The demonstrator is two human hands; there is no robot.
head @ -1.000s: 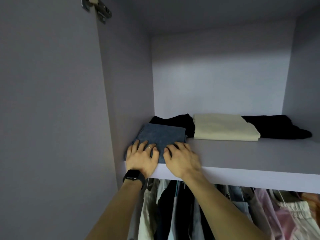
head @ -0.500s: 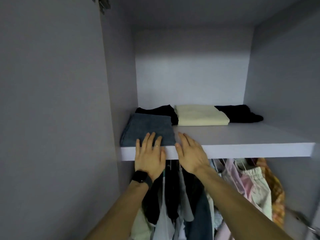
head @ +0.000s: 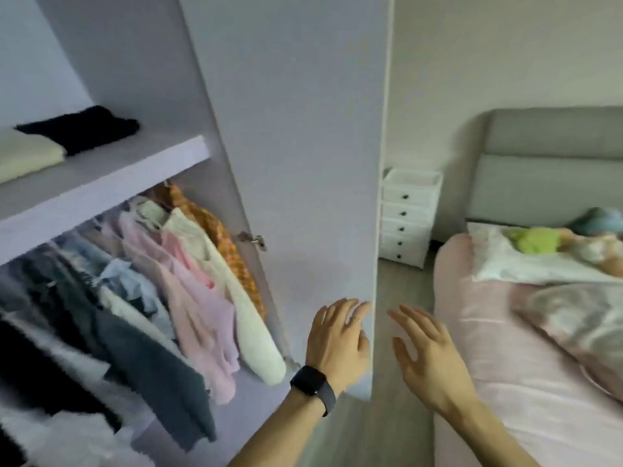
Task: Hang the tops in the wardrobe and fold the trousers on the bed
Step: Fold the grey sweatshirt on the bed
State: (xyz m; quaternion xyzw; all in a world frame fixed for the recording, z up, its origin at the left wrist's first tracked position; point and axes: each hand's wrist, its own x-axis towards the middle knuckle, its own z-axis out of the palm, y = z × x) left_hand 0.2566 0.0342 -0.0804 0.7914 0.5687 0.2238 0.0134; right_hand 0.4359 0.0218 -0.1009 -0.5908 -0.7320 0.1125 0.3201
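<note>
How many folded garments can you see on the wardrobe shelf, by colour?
Cream folded garment: 1
Black folded garment: 1
Total: 2 in view; the shelf runs off the frame's left edge, so any others there are hidden.

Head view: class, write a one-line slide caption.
Empty left hand at the edge of the open wardrobe door, empty right hand beside the pink bed.

The shelf [head: 141, 160] carried a folded cream garment [head: 27, 156] and, touching it on the right, a black garment [head: 84, 129]. On the pink bed [head: 488, 348] lay a white pillow [head: 519, 264], with a green cloth [head: 536, 241] on it, and a crumpled quilt [head: 580, 325]. A white drawer unit [head: 409, 217] stood on the floor [head: 401, 284].
</note>
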